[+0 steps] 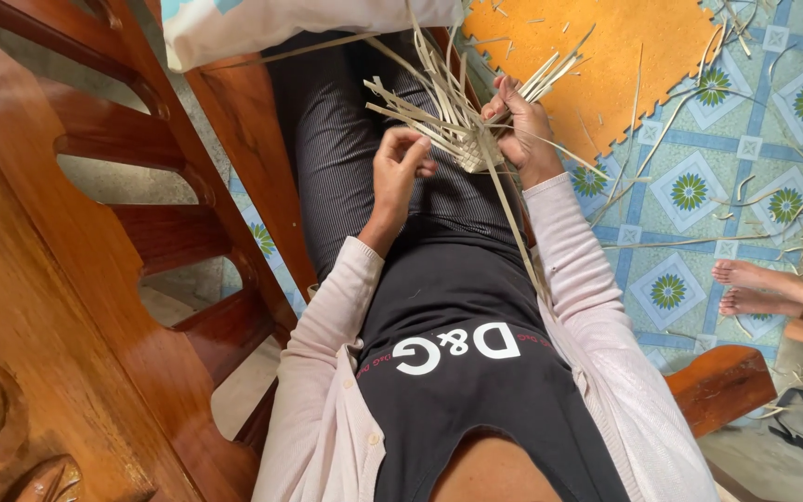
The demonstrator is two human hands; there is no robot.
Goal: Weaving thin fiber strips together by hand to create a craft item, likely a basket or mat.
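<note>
A small piece of woven straw work point(472, 147) with many pale strips fanning out of it sits above my lap. My right hand point(520, 130) grips its right side, fingers closed around the woven part and some strips. My left hand point(399, 167) pinches the ends of a few strips on the left of the weave. One long strip point(513, 223) trails down over my dark shirt. I am seated, wearing a pale pink cardigan and dark striped trousers.
A glossy wooden armrest and chair frame point(141, 214) stands at my left. An orange foam mat point(606, 56) and a patterned tile floor point(699, 195) with scattered strips lie to the right. Another person's bare feet point(755, 286) rest on the floor at far right.
</note>
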